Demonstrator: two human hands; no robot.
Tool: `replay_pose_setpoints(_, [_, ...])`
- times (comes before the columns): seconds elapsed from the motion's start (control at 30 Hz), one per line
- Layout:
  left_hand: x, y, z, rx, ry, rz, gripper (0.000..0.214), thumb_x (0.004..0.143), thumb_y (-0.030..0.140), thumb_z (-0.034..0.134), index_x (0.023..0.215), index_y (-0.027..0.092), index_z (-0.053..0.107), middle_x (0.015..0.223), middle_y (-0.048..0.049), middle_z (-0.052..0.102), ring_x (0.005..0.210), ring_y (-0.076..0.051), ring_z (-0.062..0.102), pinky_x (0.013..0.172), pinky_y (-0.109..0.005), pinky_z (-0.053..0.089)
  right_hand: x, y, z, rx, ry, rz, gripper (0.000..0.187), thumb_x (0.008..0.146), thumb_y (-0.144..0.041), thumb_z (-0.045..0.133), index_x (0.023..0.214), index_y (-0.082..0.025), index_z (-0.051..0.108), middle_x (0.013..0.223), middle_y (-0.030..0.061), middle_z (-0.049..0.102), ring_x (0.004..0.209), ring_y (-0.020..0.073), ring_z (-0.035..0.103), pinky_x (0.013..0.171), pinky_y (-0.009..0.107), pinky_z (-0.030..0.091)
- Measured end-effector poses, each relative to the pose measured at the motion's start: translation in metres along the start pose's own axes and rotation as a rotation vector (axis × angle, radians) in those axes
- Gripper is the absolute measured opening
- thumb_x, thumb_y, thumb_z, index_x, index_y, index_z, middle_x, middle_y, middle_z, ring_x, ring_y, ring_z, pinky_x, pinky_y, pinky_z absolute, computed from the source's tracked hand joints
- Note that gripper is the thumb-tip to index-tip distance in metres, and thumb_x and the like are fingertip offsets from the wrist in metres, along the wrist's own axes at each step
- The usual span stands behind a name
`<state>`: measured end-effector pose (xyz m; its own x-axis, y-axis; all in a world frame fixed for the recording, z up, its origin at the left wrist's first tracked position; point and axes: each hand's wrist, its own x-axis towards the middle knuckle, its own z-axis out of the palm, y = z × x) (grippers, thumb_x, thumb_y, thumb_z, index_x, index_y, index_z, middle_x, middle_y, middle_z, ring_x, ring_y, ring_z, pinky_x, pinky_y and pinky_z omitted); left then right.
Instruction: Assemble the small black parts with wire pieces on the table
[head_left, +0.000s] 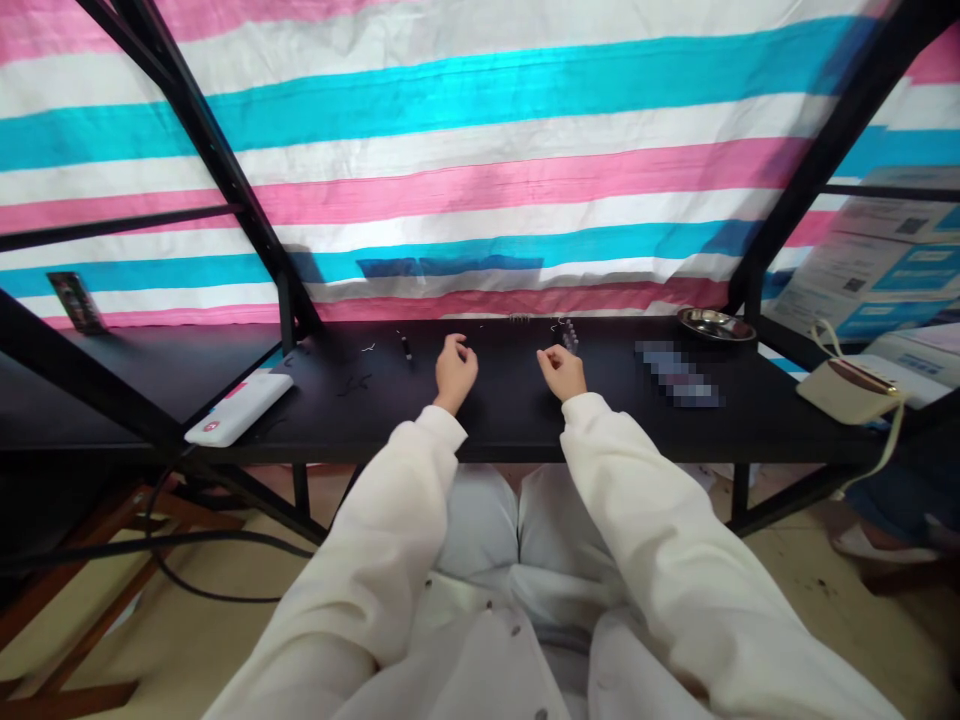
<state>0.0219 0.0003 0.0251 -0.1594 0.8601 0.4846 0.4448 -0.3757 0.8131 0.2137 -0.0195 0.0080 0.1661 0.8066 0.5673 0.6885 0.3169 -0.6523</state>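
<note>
My left hand is over the black tabletop, its fingers loosely curled and the thumb apart from them, with nothing visible in it. A small black stick with a pale end lies to its left. My right hand has its fingertips pressed together; whatever they pinch, if anything, is too small to see. Just behind that hand lies a row of small grey pieces, partly hidden by it. Farther back, between the hands, is a row of tiny metal pieces.
Left: white box-shaped device, thin black scraps and a white scrap. Right: round metal dish, blurred-out flat item and beige bag. Black frame posts flank the table before a striped sheet.
</note>
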Motion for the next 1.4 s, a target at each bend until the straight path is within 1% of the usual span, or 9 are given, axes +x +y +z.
replay_pose_setpoints(0.1, [0.023, -0.005, -0.034, 0.277, 0.082, 0.056, 0.035, 0.078, 0.018, 0.049, 0.112, 0.02, 0.049, 0.098, -0.0075, 0.056, 0.093, -0.02, 0.057, 0.081, -0.031, 0.044, 0.001, 0.005, 0.001, 0.005, 0.022, 0.025, 0.034, 0.083, -0.048, 0.041, 0.068, -0.02, 0.054, 0.059, -0.0005, 0.055, 0.054, 0.0116, 0.048, 0.061, 0.023, 0.04])
replay_pose_setpoints(0.2, [0.044, -0.013, -0.066, 0.489, 0.115, 0.068, 0.044, 0.079, 0.018, 0.048, 0.123, 0.018, 0.043, 0.126, -0.0152, 0.043, 0.107, -0.027, 0.053, 0.085, -0.035, 0.043, 0.002, 0.006, 0.003, 0.025, 0.009, 0.015, 0.033, 0.082, -0.048, 0.042, 0.067, -0.02, 0.054, 0.058, -0.0012, 0.054, 0.053, 0.0111, 0.047, 0.06, 0.023, 0.039])
replay_pose_setpoints(0.3, [0.06, -0.028, -0.088, 0.578, 0.099, -0.047, 0.051, 0.077, 0.022, 0.054, 0.125, 0.016, 0.04, 0.127, -0.0184, 0.042, 0.105, -0.029, 0.055, 0.086, -0.038, 0.044, 0.001, 0.004, 0.003, 0.045, 0.007, 0.021, 0.034, 0.082, -0.049, 0.042, 0.066, -0.02, 0.053, 0.056, -0.002, 0.052, 0.053, 0.011, 0.045, 0.06, 0.023, 0.039])
replay_pose_setpoints(0.43, [0.074, -0.055, -0.097, 0.557, 0.034, -0.226, 0.064, 0.071, 0.033, 0.065, 0.126, 0.014, 0.039, 0.109, -0.0158, 0.057, 0.104, -0.029, 0.057, 0.088, -0.039, 0.043, 0.001, 0.001, 0.002, 0.066, -0.001, 0.019, 0.035, 0.081, -0.051, 0.042, 0.064, -0.02, 0.05, 0.055, -0.0022, 0.05, 0.053, 0.0109, 0.044, 0.06, 0.023, 0.038])
replay_pose_setpoints(0.77, [0.077, -0.062, -0.091, 0.575, -0.018, -0.256, 0.069, 0.069, 0.035, 0.067, 0.129, 0.021, 0.037, 0.103, -0.0148, 0.063, 0.103, -0.031, 0.057, 0.085, -0.043, 0.042, 0.002, 0.005, 0.005, 0.064, -0.02, 0.026, 0.037, 0.081, -0.053, 0.042, 0.065, -0.021, 0.051, 0.055, -0.0023, 0.051, 0.053, 0.0111, 0.044, 0.059, 0.023, 0.039])
replay_pose_setpoints(0.97, [0.077, -0.065, -0.088, 0.563, 0.056, -0.218, 0.02, 0.076, 0.025, 0.056, 0.096, 0.02, 0.054, 0.092, -0.0116, 0.065, 0.094, -0.026, 0.059, 0.082, -0.039, 0.043, 0.001, 0.004, 0.003, 0.089, -0.016, -0.001, 0.035, 0.081, -0.049, 0.044, 0.064, -0.02, 0.051, 0.053, -0.003, 0.05, 0.051, 0.0102, 0.044, 0.058, 0.022, 0.038])
replay_pose_setpoints(1.07, [0.073, -0.058, -0.077, 0.386, 0.057, -0.18, 0.012, 0.077, 0.021, 0.053, 0.089, 0.019, 0.052, 0.077, -0.0058, 0.063, 0.078, -0.019, 0.061, 0.072, -0.032, 0.046, 0.001, 0.006, 0.004, 0.09, -0.013, 0.012, 0.035, 0.081, -0.05, 0.045, 0.064, -0.02, 0.052, 0.054, -0.003, 0.051, 0.052, 0.0102, 0.044, 0.059, 0.023, 0.039])
replay_pose_setpoints(1.2, [0.053, -0.032, -0.048, -0.092, -0.079, -0.165, 0.012, 0.076, 0.019, 0.053, 0.086, 0.018, 0.046, 0.067, 0.0014, 0.059, 0.041, -0.007, 0.046, 0.046, -0.021, 0.039, 0.002, 0.007, 0.006, 0.192, -0.005, 0.035, 0.034, 0.078, -0.05, 0.049, 0.065, -0.019, 0.053, 0.053, -0.0031, 0.051, 0.051, 0.0101, 0.046, 0.058, 0.024, 0.04])
replay_pose_setpoints(1.4, [0.015, 0.009, -0.001, -0.433, -0.27, -0.046, 0.016, 0.075, 0.019, 0.055, 0.085, 0.018, 0.042, 0.069, 0.0024, 0.06, 0.035, -0.003, 0.043, 0.037, -0.017, 0.034, 0.004, 0.0, 0.008, 0.607, -0.225, 0.208, 0.049, 0.066, -0.059, 0.061, 0.092, -0.018, 0.054, 0.065, -0.0012, 0.061, 0.04, 0.0081, 0.046, 0.041, 0.023, 0.037])
